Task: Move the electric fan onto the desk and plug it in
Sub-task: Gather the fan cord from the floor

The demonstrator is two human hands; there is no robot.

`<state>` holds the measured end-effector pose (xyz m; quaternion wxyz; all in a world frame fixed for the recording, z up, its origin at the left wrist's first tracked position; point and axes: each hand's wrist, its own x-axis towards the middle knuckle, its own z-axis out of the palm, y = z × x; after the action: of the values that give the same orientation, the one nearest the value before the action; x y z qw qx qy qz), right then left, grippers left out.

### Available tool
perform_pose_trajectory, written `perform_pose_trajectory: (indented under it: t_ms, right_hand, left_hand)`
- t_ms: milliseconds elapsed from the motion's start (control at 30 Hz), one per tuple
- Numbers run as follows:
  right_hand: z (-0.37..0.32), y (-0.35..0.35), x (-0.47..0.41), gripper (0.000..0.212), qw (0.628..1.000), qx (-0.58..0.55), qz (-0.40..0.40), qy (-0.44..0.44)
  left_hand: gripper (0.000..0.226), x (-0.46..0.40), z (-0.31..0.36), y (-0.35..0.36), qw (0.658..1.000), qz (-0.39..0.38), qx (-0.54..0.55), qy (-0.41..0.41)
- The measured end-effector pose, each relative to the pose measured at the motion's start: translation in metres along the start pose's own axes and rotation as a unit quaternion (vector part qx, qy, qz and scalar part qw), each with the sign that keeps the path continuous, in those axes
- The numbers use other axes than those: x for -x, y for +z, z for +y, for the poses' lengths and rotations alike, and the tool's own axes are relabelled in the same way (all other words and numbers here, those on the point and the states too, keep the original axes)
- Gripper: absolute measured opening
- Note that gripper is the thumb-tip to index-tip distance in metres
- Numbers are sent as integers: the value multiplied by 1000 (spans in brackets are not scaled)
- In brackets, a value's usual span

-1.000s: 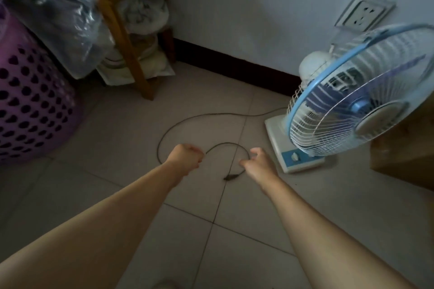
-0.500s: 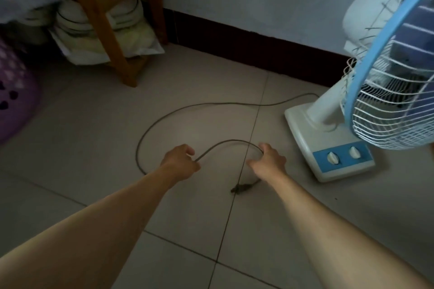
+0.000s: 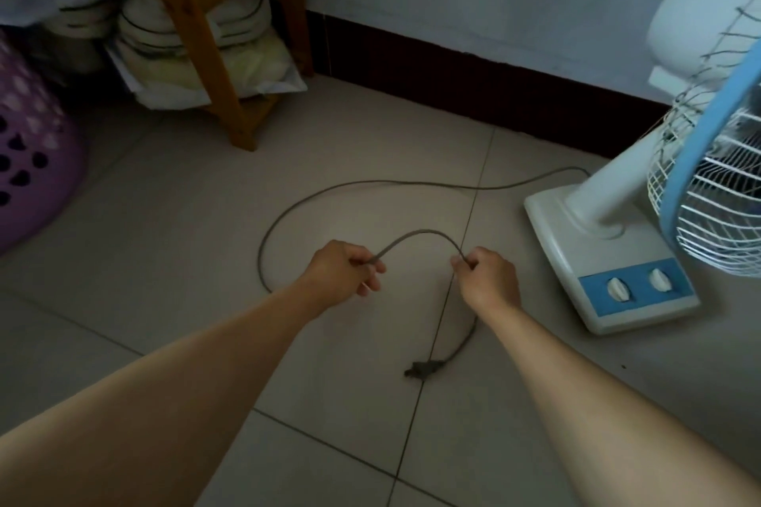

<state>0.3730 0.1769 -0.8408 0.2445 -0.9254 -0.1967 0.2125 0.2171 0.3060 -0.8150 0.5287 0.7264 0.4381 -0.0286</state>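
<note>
Gripping the fan's grey cord, both hands hover low over the tiled floor. The left hand pinches the cord between thumb and curled fingers; the right hand has its fingers curled round the same cord a short way to the right, and the stretch between them arches up in a hump. From the right hand the cord drops toward the near side and ends in the dark plug, which lies on the floor near a tile joint. On the far side the cord loops left across the floor, then runs right to the electric fan, standing on the floor at the right with its white base, two knobs on a blue panel, and blue-rimmed wire cage. A purple basket sits far left, beside a wooden leg of some furniture.
</note>
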Motion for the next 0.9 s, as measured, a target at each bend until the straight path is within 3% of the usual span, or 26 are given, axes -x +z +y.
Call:
perform_pose_trajectory:
  t_ms: [100, 233, 400, 533, 767, 900]
  right_hand:
    - [0, -17, -1, 32, 997, -57, 47, 6]
    - [-1, -45, -8, 36, 987, -133, 75, 56]
    - [-7, -66, -4, 38, 938, -287, 123, 150]
    - [-16, -82, 6, 42, 902, -360, 153, 182]
    - [-47, -102, 32, 39, 886, -425, 116, 148]
    - [-66, -119, 46, 39, 883, -451, 48, 118]
  left_hand:
    - [12, 5, 5, -10, 1000, 0, -17, 8]
    - [19, 14, 3, -34, 997, 38, -66, 9]
    - [11, 31, 7, -69, 993, 83, -86, 0]
    - [24, 43, 9, -84, 992, 100, -73, 3]
    - [37, 57, 57, -63, 994, 96, 7, 48]
    - [30, 60, 92, -42, 996, 58, 46, 59]
